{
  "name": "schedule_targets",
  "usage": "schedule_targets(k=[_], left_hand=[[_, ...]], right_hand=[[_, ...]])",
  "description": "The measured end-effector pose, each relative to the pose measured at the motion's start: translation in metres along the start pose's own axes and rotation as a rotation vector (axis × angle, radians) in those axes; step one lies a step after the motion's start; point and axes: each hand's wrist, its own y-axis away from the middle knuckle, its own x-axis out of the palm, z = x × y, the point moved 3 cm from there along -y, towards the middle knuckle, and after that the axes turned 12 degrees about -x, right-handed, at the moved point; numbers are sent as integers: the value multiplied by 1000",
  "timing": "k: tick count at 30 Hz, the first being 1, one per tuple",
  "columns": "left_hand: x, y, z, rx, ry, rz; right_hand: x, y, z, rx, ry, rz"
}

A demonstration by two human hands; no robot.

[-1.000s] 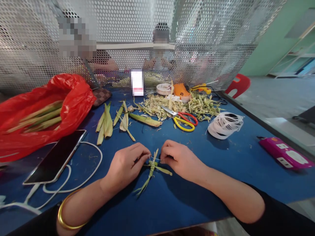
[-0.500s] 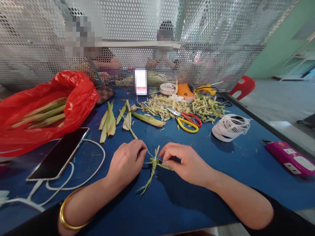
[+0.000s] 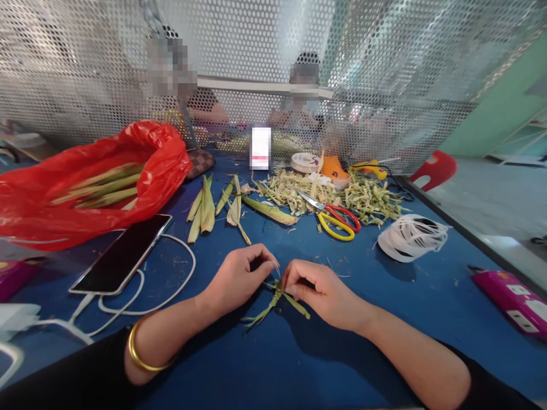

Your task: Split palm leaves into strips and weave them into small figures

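A small woven green leaf figure (image 3: 276,297) lies between my hands, low over the blue table, its thin split leaf ends trailing toward me. My left hand (image 3: 241,280) is closed in a pinch on a fine pale thread (image 3: 278,269) just above the figure. At the figure's upper right side, my right hand (image 3: 327,293) is closed, thumb and forefinger pressed against its top. Whether the right fingertips also hold the thread is hidden. A flat leaf strip (image 3: 298,306) sticks out below the right fingers.
Beyond the hands lie husk leaves (image 3: 207,208), scissors (image 3: 335,221) with red and yellow handles, and shredded scraps (image 3: 367,196). White cord (image 3: 408,239) sits at right. On the left are a phone (image 3: 123,253) with white cables and a red bag (image 3: 164,148). Two people sit behind the perforated screen (image 3: 248,34).
The view has shifted slightly. My hands have come closer together, with the left thumb and finger raised above the figure. The figure has turned and tilted, and the thread stretch between the hands is shorter.
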Motion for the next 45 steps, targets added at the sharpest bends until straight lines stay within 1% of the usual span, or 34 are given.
schedule_targets(k=[2,3,9,13,15,20,23,26,29,33,35,38,41,45], left_hand=[[2,-3,0,-37,142,124],[2,-3,0,-48,192,162],[2,-1,-7,-128,410,305],[5,1,-7,-142,421,404],[5,1,-6,-111,340,394],[3,3,-7,22,-1,219],[3,5,-8,38,-108,201],[3,4,-9,23,-147,197],[3,3,-7,-61,-71,217],[8,4,-2,-270,151,302],[10,5,-1,-345,215,311],[11,5,-1,-389,272,302],[12,4,-2,-410,327,297],[12,3,0,-383,382,308]], right_hand=[[0,0,-1,-1,13,14],[0,0,0,-4,10,18],[-1,0,0,11,-35,-9],[0,0,-2,22,-43,-3],[0,0,-1,12,-46,10],[3,0,0,-29,36,38],[6,1,-1,-50,68,54],[5,1,-4,-45,71,56],[2,-2,-5,-14,32,22],[-3,-6,-2,-37,0,-86],[-3,-7,-1,-35,0,-121],[-1,-7,-1,4,-40,-153],[2,-7,-1,8,-89,-173],[3,-7,-2,25,-119,-179]])
